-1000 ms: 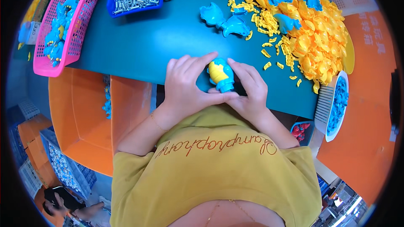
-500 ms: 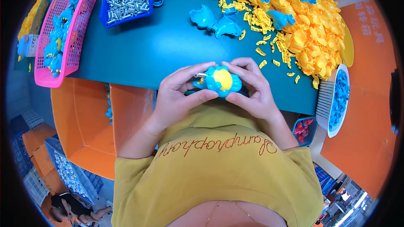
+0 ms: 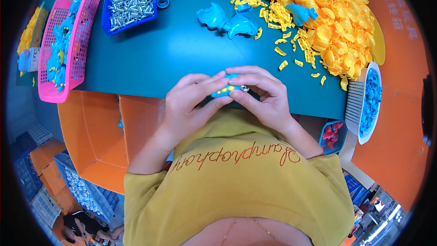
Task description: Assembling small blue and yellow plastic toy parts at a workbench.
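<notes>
Between both hands, just above the near edge of the table, is a small blue plastic toy with a row of yellow spots. My left hand closes on its left side, thumb below and fingers above. My right hand grips its right side, where a small shiny metal piece pokes out by the fingers. Much of the toy is hidden behind my fingers. Farther off on the green table lie blue shell halves, touching neither hand.
Yellow shells heap up at the far right, with small yellow strips strewn beside them. A blue tray holds metal springs or pins. A pink basket of blue toys stands left; a white basket of blue parts sits right.
The toy has been turned in my hands: its large yellow patch is gone from sight and yellow spots show. The metal piece has passed from its left side to its right.
</notes>
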`<state>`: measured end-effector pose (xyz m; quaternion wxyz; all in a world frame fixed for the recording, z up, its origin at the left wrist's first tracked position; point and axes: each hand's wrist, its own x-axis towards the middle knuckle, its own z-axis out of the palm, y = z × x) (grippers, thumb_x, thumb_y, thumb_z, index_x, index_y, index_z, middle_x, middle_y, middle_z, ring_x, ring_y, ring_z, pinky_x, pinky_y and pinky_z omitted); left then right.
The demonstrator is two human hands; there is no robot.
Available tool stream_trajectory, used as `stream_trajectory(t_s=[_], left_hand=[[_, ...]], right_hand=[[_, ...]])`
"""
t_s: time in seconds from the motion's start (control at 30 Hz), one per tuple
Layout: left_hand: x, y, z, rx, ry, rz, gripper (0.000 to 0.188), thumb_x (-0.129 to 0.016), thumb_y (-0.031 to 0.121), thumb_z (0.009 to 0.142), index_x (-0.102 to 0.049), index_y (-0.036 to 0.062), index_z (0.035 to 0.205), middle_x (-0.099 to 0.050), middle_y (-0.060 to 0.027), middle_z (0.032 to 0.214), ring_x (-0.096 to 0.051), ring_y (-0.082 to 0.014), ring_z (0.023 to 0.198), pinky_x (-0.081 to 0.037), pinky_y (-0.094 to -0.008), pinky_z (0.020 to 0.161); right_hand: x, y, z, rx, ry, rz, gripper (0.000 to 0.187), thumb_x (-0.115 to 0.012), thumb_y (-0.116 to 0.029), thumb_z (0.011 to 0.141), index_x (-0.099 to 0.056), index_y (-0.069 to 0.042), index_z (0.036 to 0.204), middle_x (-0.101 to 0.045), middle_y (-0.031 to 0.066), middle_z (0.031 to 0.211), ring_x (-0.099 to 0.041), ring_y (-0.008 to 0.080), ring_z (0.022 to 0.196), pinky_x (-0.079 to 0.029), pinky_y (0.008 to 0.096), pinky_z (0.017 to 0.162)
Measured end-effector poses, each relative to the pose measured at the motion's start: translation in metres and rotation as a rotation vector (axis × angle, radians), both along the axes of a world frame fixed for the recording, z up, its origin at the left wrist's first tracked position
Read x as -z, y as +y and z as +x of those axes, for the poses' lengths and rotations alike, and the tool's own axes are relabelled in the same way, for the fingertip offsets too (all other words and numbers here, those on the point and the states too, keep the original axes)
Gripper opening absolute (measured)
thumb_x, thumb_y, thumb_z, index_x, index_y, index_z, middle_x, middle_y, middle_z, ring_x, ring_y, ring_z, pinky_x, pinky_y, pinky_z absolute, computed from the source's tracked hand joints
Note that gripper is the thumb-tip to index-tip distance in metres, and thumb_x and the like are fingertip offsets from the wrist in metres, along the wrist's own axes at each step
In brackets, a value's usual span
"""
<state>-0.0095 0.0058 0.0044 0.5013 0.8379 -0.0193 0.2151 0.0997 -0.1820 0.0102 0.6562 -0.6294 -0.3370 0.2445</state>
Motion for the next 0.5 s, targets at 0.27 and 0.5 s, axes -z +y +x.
stream_trajectory(t_s=[0.27, 0.5], left_hand=[[0.0, 0.009, -0.002, 0.004, -0.143, 0.146, 0.053, -0.091, 0.013, 0.075, -0.072, 0.0064, 0.124, -0.077, -0.0092, 0.115, -0.073, -0.0271, 0.092, -0.06, -0.0376, 0.078], [0.001, -0.007, 0.003, -0.073, 0.104, 0.326, 0.07, -0.091, 0.023, 0.073, -0.058, 0.0065, 0.133, -0.073, -0.014, 0.107, -0.072, -0.0355, 0.089, -0.06, -0.0404, 0.077]], right_hand=[[-0.015, 0.009, 0.006, -0.028, -0.393, -0.101, 0.029, -0.084, -0.005, 0.085, -0.076, -0.003, 0.113, -0.071, 0.0138, 0.125, -0.071, 0.0234, 0.113, -0.057, 0.0355, 0.094], [-0.049, 0.019, 0.019, -0.191, -0.527, -0.252, 0.035, -0.092, -0.017, 0.076, -0.076, -0.005, 0.105, -0.075, 0.0102, 0.108, -0.071, 0.0261, 0.102, -0.056, 0.0373, 0.089]])
